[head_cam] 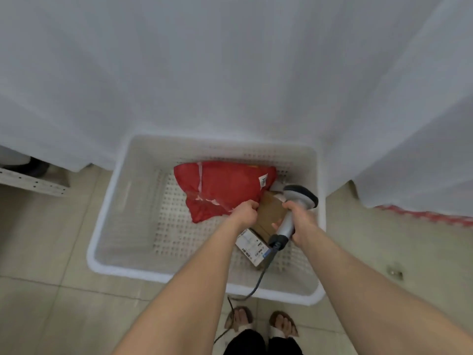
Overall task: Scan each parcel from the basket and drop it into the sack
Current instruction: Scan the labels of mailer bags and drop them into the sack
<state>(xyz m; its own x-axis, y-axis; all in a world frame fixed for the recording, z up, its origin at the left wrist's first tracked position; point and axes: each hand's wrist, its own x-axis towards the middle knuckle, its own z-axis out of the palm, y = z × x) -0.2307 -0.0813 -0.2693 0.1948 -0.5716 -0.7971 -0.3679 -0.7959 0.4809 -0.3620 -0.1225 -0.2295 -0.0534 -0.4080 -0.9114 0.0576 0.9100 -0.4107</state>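
Note:
A white perforated basket [122, 208] stands on the tiled floor and holds a red plastic mailer parcel [220, 185] and a brown cardboard box [268, 213] with a white label. My left hand [245, 212] reaches into the basket and grips the near edge of the red parcel, right beside the box. In my right hand [302, 216] I hold a grey handheld barcode scanner [294, 208] by its handle, its head over the basket's right side. The scanner's cable trails over the basket's front rim. White sack cloth [409, 124] hangs at the right.
White fabric [179, 73] drapes across the whole back, behind the basket. A perforated metal shelf bar [33, 184] sticks out at the left. A red-and-white edge [425, 216] shows at the right under the cloth. My feet in sandals [261, 322] stand just in front of the basket.

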